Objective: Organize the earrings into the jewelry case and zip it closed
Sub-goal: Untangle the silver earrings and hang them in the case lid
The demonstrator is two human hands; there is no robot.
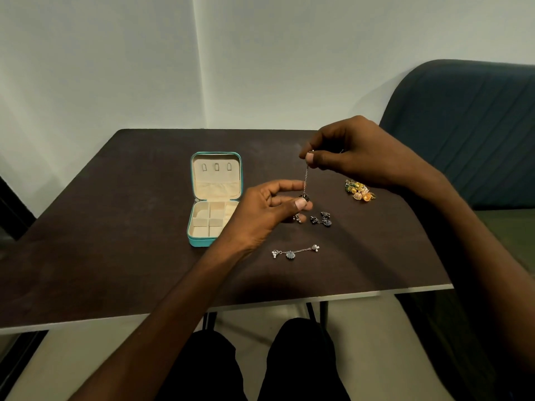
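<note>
jewelry case [199,240]: teal zip case, lying open on the desk [115,227], lid propped back toward the wall; zip undone all round.
case lid lining: cream, three small hook tabs in a row and a gathered pocket below; nothing visibly hung on the tabs.
case base compartments: cream dividers; the ones in view appear empty, though the left forearm covers the near right corner.
chain earring in hand [304,180]: silver chain with a dark flower-shaped drop, hanging upright above the desk, to the right of the case.
right hand [356,157]: thumb and forefinger pinch the top end of the chain; other fingers curled in.
left hand [269,209]: thumb and fingertips close lightly on the dark drop at the chain's lower end, steadying it.
matching chain earring [295,251]: laid flat on the desk near the front edge, apart from the case.
dark silver earrings [320,219]: small cluster on the desk just beyond the left thumb; one more small piece partly hidden under the left fingers.
gold and green earrings [359,191]: heap on the desk below the right wrist.
done so far: case opened; no earring seen inside it.
left to do: judged nearly everything — place the held piece, its mate, the dark cluster and the gold heap, then fold the lid and zip.
progress estimate: early stage.
</note>
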